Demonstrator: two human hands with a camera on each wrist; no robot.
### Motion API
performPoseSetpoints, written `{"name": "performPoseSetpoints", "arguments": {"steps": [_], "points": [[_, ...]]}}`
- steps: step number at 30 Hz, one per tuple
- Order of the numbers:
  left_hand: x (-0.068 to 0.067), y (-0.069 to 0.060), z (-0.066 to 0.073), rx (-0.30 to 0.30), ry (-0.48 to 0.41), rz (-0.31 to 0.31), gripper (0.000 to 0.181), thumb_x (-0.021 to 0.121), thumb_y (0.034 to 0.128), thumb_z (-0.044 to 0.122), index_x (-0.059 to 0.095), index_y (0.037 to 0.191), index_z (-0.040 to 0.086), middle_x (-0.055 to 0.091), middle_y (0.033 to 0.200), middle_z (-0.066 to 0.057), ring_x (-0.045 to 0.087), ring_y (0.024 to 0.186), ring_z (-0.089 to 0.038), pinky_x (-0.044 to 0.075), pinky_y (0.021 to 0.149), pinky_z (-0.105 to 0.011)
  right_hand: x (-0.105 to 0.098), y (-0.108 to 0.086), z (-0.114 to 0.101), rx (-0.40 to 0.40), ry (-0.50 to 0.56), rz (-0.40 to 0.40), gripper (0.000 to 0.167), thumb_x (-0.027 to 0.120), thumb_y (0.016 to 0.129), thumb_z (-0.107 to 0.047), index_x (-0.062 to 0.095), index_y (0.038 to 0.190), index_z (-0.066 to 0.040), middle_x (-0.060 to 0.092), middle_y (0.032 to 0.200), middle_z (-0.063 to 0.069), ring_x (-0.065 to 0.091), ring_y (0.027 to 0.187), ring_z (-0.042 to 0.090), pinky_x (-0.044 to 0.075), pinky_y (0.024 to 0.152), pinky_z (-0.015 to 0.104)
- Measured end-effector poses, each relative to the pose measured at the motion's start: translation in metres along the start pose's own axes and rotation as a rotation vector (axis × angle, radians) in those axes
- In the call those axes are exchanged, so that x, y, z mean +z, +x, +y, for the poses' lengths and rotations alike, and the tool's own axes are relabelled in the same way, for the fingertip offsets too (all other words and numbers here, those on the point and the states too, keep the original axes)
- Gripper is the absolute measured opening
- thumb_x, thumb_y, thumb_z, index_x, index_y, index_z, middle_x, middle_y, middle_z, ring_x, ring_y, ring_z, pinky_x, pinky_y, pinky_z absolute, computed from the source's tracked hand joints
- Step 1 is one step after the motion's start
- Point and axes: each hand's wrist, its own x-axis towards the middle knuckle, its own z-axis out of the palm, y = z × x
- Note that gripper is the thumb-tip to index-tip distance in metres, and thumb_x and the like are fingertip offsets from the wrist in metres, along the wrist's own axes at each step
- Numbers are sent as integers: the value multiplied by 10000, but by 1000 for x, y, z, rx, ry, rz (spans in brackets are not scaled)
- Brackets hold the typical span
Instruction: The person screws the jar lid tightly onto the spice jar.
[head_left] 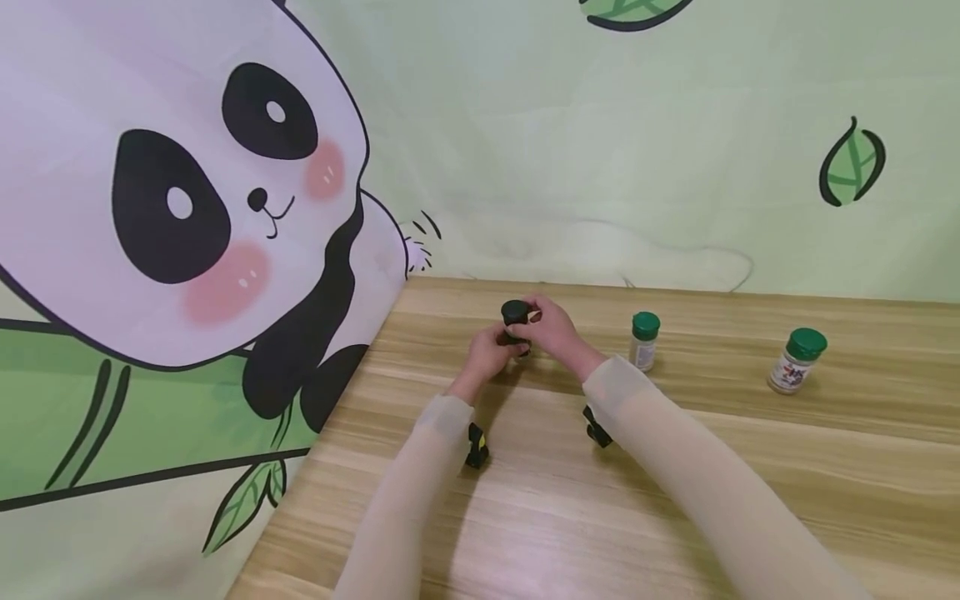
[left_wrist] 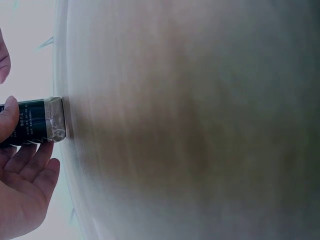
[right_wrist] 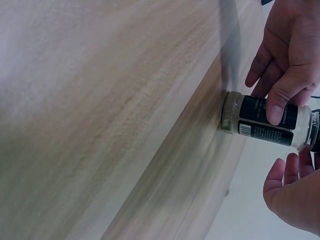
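A spice jar (head_left: 515,313) with a black cap and dark label stands upright on the wooden table, near its back edge. In the right wrist view, the jar (right_wrist: 267,120) shows a barcode, and its base meets the tabletop. My left hand (head_left: 489,357) holds the jar's body, thumb on the label (left_wrist: 32,121) and fingers along the other side. Higher up, my right hand (head_left: 553,327) has its bent fingers and thumb round the cap end. The left wrist view catches only a bit of that right hand (left_wrist: 4,60).
Two spice jars with green caps stand to the right: one nearer (head_left: 644,342), one farther off (head_left: 797,361). Small black pieces show beside the left sleeve (head_left: 476,446) and right sleeve (head_left: 597,427). A panda-printed cloth (head_left: 525,167) borders the table's back and left.
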Motion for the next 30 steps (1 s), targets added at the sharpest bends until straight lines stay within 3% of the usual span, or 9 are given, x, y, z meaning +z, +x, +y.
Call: {"name": "performPoseSetpoints", "arguments": {"steps": [9,16,23,30], "points": [[1,-2,2,-4,1,-2,321,738,933,124,697,1219,-15,724,1255,-217,675,1168,-355,533,988,-421,-1,0,4,9,1,-20,608,726,940,-169,479,1470,-1,557,1457,234,529,1296,382,467,1068,479],[0,-3,3,-12,-12,-5,313,723,946,120,687,1222,-24,720,1253,-229,675,1165,-358,537,975,-410,-3,-4,0,-6,74,-101,633,660,982,-153,402,1534,19,463,1559,266,427,1470,410,348,1222,527],[-2,-2,3,-7,-3,-18,304,716,954,125,688,1223,-15,722,1257,-219,679,1136,-337,534,887,-335,-5,-1,1,30,134,-145,633,627,1011,-150,361,1567,-6,460,1565,259,432,1469,386,343,1231,494],[-2,-1,1,16,15,-19,307,721,949,125,689,1218,-19,719,1259,-225,674,1183,-361,549,959,-412,-7,-3,-1,45,199,-168,616,621,1017,-108,361,1566,-5,445,1577,255,414,1483,380,348,1230,488]]}}
